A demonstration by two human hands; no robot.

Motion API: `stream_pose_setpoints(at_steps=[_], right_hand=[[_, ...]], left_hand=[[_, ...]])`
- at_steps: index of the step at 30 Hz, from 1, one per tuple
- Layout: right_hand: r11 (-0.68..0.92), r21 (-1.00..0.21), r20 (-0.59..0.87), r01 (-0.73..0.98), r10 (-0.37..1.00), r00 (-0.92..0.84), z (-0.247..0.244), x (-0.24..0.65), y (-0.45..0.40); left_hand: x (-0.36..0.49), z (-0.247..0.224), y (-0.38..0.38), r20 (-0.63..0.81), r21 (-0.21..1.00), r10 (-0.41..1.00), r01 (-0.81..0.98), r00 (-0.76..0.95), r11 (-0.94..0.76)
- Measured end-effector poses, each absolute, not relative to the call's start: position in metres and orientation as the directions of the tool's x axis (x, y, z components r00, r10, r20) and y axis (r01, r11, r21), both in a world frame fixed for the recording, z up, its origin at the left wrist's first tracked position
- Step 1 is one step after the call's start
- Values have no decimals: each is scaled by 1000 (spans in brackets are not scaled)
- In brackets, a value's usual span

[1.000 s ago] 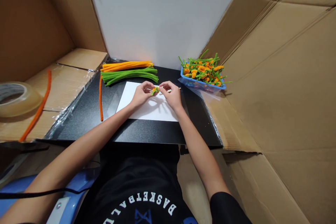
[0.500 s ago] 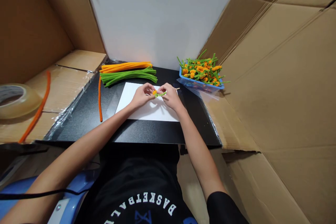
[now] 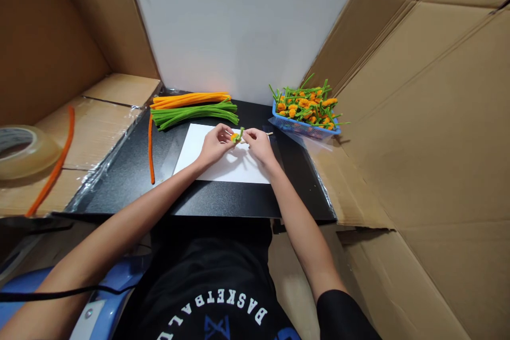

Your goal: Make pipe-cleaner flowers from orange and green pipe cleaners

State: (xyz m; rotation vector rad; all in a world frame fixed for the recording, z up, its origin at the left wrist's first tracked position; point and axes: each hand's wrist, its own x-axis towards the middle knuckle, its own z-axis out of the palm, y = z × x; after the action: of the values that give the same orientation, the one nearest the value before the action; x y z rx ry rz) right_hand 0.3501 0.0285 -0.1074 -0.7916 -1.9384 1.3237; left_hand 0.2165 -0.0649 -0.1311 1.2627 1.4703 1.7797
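Over the white sheet, my left hand pinches a small pipe-cleaner piece with an orange head and a green stem. The stem's short green end points up between my two hands. My right hand is closed close beside it. A thin pale stick runs through the right fingers, one end out past the hand, the other near the orange head. The fingertips partly hide where stick and green stem meet.
Orange pipe cleaners and green ones lie bundled at the back of the black table. A blue basket of orange-and-green pieces stands back right. One dark orange pipe cleaner lies left; a tape roll sits farther left.
The green stem end pointed right toward my right hand and now stands upward. My right fingers have shifted slightly right, away from the orange head. The left hand keeps its pinch.
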Motion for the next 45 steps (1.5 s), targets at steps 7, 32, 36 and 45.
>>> stream_pose_setpoints(at_steps=[7, 32, 36, 45], right_hand=[[217, -975, 127, 56, 741, -659, -95, 354, 23], [7, -994, 79, -109, 733, -676, -108, 350, 27], [48, -987, 138, -151, 727, -672, -109, 352, 30], [40, -984, 153, -171, 673, -723, -106, 354, 33]], left_hand=[[214, -130, -62, 262, 957, 887, -19, -380, -291], [211, -120, -74, 681, 635, 705, 640, -198, -433], [202, -119, -73, 755, 386, 655, 787, 30, -482], [202, -114, -74, 802, 213, 594, 901, 60, -378]])
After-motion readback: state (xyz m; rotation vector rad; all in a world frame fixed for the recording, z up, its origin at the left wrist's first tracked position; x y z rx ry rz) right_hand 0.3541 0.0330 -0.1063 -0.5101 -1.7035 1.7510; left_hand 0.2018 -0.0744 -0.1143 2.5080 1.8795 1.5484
